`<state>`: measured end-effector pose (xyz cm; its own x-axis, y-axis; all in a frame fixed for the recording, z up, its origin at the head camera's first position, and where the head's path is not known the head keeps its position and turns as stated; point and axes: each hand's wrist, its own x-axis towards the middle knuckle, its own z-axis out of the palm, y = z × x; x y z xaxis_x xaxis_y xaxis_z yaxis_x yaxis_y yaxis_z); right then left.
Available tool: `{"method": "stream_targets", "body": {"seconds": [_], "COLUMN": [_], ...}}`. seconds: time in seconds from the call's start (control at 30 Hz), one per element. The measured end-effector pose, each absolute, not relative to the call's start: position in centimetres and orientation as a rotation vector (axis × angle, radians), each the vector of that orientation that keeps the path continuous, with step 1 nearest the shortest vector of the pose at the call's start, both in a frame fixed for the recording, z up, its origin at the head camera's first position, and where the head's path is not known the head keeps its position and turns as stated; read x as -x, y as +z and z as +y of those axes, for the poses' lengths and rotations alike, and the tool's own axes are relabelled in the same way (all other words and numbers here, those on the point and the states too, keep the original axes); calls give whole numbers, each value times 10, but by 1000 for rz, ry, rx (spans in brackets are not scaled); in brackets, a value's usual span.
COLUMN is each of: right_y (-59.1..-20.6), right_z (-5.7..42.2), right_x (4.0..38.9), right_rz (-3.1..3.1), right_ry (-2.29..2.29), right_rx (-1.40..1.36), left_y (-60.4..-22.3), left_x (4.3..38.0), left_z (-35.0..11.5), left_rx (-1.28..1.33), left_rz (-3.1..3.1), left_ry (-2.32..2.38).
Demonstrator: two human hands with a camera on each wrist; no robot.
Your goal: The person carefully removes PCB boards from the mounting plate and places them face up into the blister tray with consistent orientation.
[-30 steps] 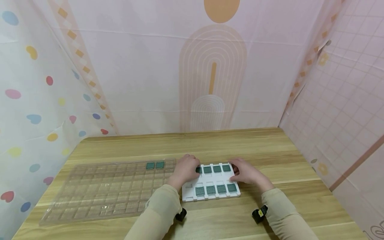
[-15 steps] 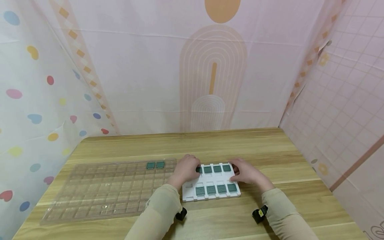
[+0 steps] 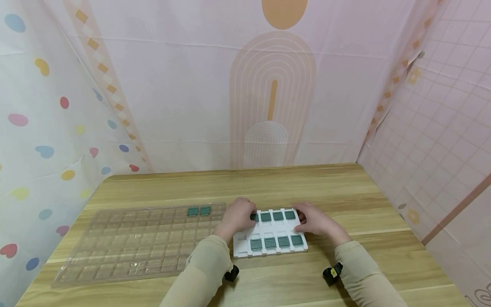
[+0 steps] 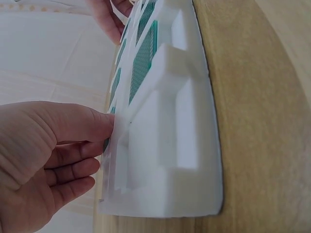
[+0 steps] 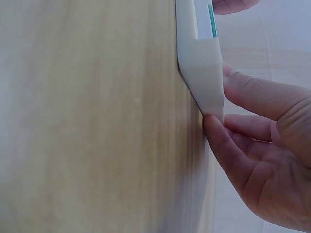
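A white foam tray [image 3: 241, 246] lies on the table in front of me, with small square green circuit boards [image 3: 283, 241] in two rows of slots. Its front-left slot holds no board. My left hand [image 3: 238, 216] pinches the green circuit board [image 3: 254, 217] at the tray's back-left corner; in the left wrist view its thumb presses over that board while the other fingers curl behind. At the opposite end, my right hand [image 3: 316, 219] grips the tray's right edge. The right wrist view shows that thumb on the top face and a fingertip [image 5: 210, 121] against the lower edge.
To the left lies a large clear plastic tray [image 3: 145, 243] with many compartments. Two green boards [image 3: 198, 211] sit in its back row near the right end. A patterned curtain [image 3: 184, 106] hangs behind the wooden table [image 3: 268, 183].
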<state>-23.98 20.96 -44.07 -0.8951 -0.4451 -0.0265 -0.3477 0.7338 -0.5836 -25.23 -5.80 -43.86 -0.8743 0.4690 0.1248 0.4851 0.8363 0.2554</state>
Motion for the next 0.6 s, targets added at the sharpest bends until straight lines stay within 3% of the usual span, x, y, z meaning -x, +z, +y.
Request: {"method": "stream_targets", "body": {"seconds": [0.6], "right_y": [-441], "right_z": [211], "right_x": [240], "right_rz": [2794], "right_ry": [-842], "right_rx": [691], "left_y": [-443], "left_x": [254], "left_z": [-57], "left_rx": [764], "left_rz": [-2956], "left_ry": [-395]}}
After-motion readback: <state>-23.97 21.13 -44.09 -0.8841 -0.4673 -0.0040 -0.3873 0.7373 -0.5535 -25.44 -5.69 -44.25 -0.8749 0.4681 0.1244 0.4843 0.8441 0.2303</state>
